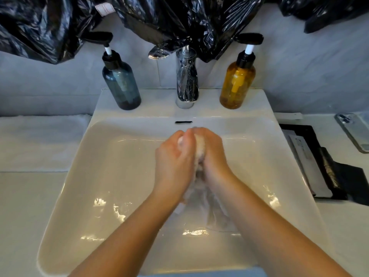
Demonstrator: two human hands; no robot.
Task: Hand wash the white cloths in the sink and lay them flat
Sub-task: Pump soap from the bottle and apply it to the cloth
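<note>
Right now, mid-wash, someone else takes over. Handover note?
Left hand: grips the white cloth.
Right hand: grips the same cloth, bunched between both hands over the sink.
The cloth's lower end trails into the water in the basin.
Done: cloth wet, scrub under way.
Left: finish the scrub, wring, lay flat.
A white towel lies on the counter beside the sink; cannot tell if it belongs to the job.

White cloth (200, 149) mostly out of sight between left hand (175, 157) and right hand (214, 154); phone (354, 131) partly beyond right edge
</note>
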